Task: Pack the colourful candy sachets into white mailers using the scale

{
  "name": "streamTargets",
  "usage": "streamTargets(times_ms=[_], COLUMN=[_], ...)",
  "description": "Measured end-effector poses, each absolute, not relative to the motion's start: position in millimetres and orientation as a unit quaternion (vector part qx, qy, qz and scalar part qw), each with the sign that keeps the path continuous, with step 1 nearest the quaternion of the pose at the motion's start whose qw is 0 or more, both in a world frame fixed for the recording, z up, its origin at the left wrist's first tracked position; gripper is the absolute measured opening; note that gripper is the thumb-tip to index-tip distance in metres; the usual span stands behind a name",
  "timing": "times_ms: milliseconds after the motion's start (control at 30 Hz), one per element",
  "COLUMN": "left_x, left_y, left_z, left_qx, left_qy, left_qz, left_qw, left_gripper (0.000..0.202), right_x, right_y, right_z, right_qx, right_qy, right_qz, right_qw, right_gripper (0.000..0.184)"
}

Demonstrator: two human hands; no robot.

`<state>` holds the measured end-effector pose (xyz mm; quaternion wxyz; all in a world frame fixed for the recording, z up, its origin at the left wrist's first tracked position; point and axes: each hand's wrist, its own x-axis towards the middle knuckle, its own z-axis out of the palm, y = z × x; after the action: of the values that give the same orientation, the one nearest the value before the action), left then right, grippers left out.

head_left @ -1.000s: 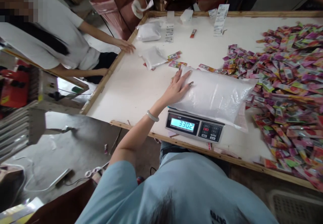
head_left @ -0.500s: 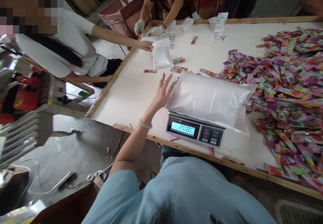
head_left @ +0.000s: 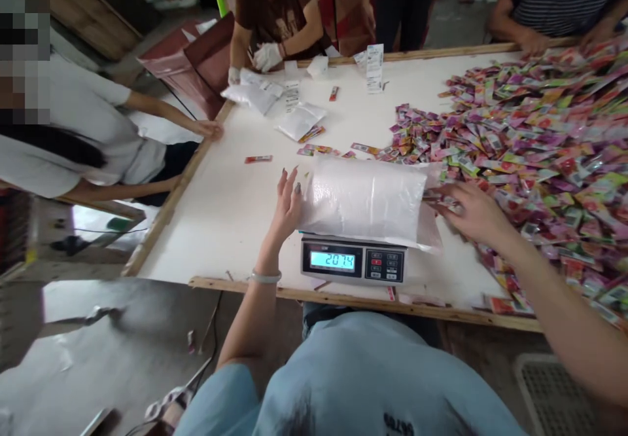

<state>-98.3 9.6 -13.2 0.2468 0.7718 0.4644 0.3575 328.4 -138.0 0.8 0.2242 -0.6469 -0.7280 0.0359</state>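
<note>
Bag [head_left: 363, 200] lying across the scale [head_left: 353, 262], whose reading has dropped to 2074 since the left hand [head_left: 287, 203] stopped pressing, now has that hand against its left end, grip open, and the right hand [head_left: 473, 213] newly arrived, also open, over sachets [head_left: 540, 141] at its right end

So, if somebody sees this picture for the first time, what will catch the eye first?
Probably the huge heap of colourful sachets covering the right half of the white table. Next, the big clear bag lying on the scale at the near edge, with the left hand against its left end and the right hand by its right end.
</note>
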Motion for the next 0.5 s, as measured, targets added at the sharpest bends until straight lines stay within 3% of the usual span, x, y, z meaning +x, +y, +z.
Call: streamTargets(times_ms=[133,267,367,433,500], left_x=[-96.5,-109.3,-118.6,-119.9,-118.1], left_y=[7.7,8.5,12.8,14.5,13.6], left_z=[-6.2,-5.6,-11.1,-15.0,-17.2], left_qx=[0.784,0.783,0.770,0.763,0.754], left_qy=[0.453,0.452,0.460,0.467,0.478], left_qz=[0.353,0.368,0.385,0.385,0.386], left_qw=[0.238,0.217,0.217,0.226,0.233], left_gripper=[0.058,0.058,0.060,0.061,0.063], right_x=[290.7,331.9,377.3,393.9,399.5], right_y=[-108.6,-116.0,-141.9,-160.4,-174.5], right_z=[6.5,-2.1,-27.2,-51.8,-76.0], right_qx=[-0.651,-0.703,-0.794,-0.833,-0.827], right_qy=[-0.751,-0.695,-0.589,-0.549,-0.562], right_qz=[-0.009,-0.016,-0.026,-0.014,-0.010], right_qw=[0.111,0.153,0.148,0.072,0.001], right_gripper=[0.041,0.044,0.064,0.087,0.089])
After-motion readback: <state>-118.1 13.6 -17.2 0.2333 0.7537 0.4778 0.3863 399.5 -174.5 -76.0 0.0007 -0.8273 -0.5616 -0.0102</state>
